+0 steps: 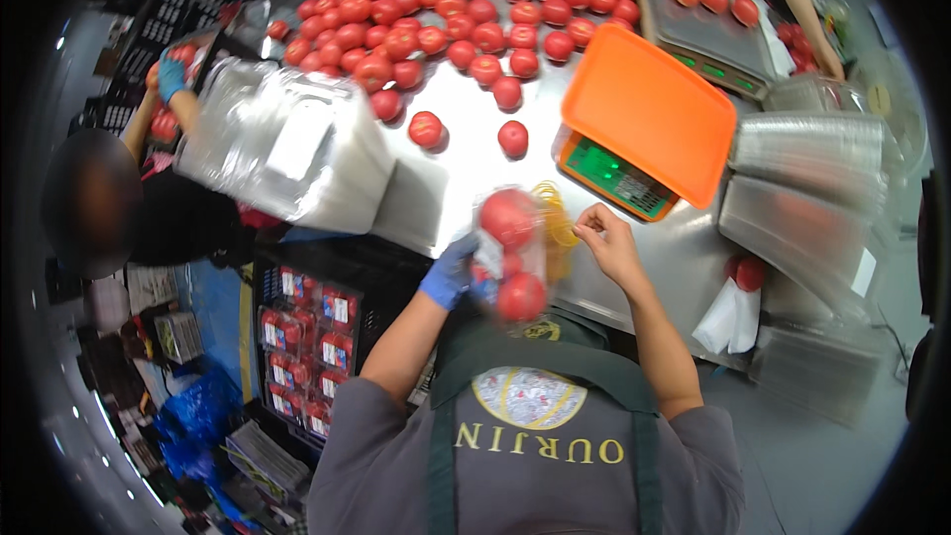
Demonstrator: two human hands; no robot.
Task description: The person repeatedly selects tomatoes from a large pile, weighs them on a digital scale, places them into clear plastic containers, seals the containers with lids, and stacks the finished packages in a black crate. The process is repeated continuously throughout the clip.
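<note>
Left to right: a black crate (370, 307) stands below table level and holds filled red packs in rows, an arrangement that probably saves room. Above it, wrapped stacked clear containers (342, 154) rest at the table's left side, presumably to stay within reach. Loose tomatoes (396, 40) cover the far part of the metal table (451, 173), leaving the near part freer for handwork. The blue-gloved left hand (451, 272) has its fingers grasping the left side of a clear pack (535, 258), raised in front of the apron; at least 2 tomatoes show inside, though motion blurs them. This side grip likely leaves the opposite side accessible. Yellow bands (557, 228) lie just right of the pack. Beside them, the bare right hand (609, 243) has its thumb and forefinger drawn together; whether they pinch a band cannot be told. Beyond sits an orange scale (649, 99), its lit display facing the wearer, presumably for easy reading.
</note>
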